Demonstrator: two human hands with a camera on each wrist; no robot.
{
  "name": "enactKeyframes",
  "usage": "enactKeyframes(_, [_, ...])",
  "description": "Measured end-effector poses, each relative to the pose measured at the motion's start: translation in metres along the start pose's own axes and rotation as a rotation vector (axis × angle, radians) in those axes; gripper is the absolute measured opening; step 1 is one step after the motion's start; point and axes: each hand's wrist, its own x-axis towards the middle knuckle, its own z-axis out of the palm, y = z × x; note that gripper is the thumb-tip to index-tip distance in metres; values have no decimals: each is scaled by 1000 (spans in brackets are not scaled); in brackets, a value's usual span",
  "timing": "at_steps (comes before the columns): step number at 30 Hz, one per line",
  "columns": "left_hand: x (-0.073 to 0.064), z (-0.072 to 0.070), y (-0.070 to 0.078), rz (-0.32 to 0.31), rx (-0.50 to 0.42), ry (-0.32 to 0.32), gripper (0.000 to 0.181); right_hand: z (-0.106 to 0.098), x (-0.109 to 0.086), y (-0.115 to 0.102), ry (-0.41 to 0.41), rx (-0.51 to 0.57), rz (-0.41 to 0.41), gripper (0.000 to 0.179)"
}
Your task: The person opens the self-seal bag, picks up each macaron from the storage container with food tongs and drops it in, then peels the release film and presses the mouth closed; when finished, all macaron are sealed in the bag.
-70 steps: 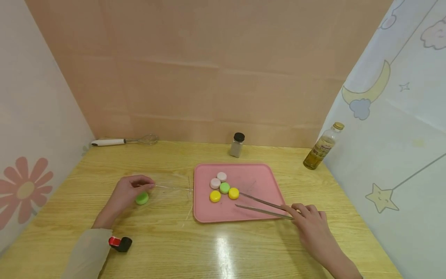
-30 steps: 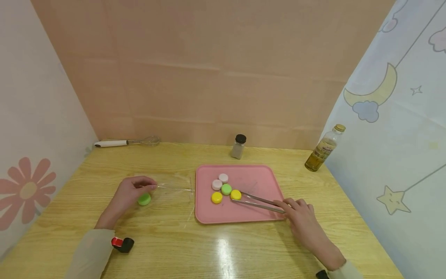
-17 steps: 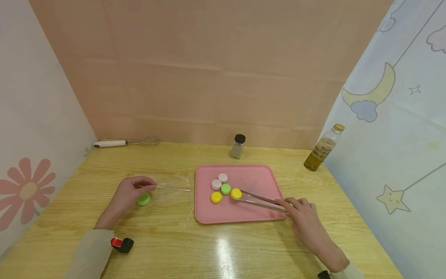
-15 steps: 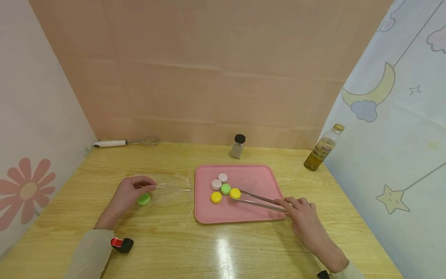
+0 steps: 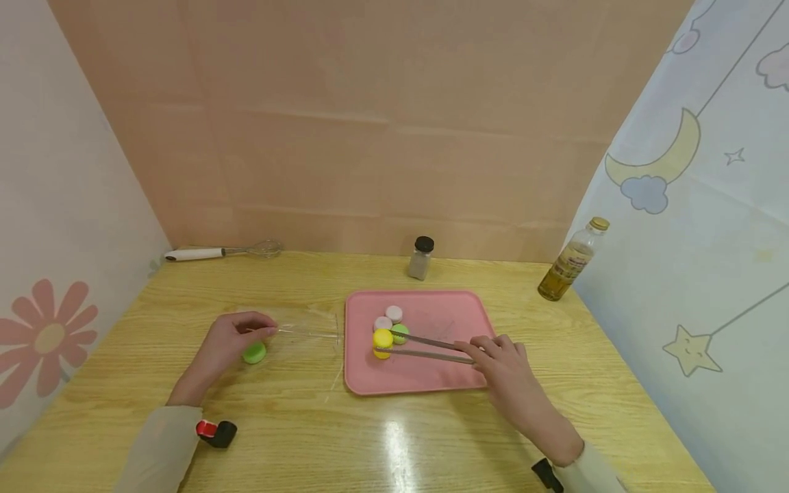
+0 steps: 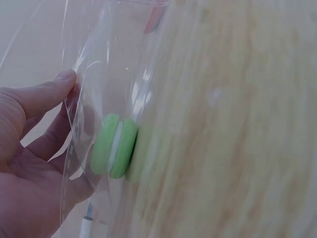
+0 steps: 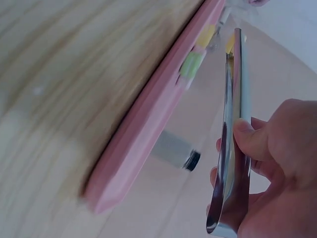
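The right hand (image 5: 507,363) squeezes tongs (image 5: 425,348) on a yellow macaron (image 5: 383,338), lifted over the pink tray (image 5: 431,373); the smooth tips could let it slip. The left hand (image 5: 224,342) pinches a clear bag (image 5: 302,332) on the desk (image 5: 394,431); its mouth could sag shut.

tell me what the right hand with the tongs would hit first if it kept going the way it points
Likely the clear bag held by the left hand, past the pink tray edge; the tongs already pinch a yellow macaron. Depth is unclear.
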Motion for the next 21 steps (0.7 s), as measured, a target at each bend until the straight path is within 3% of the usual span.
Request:
enactKeyframes(7, [0, 0, 0, -4, -5, 8, 29, 7, 30, -22, -19, 4, -28, 61])
enactKeyframes(14, [2, 1, 0, 8, -15, 4, 27, 15, 52, -35, -62, 22, -53, 66])
enactKeyframes(21, [2, 0, 1, 11, 12, 12, 26, 30, 68, -43, -70, 21, -98, 53])
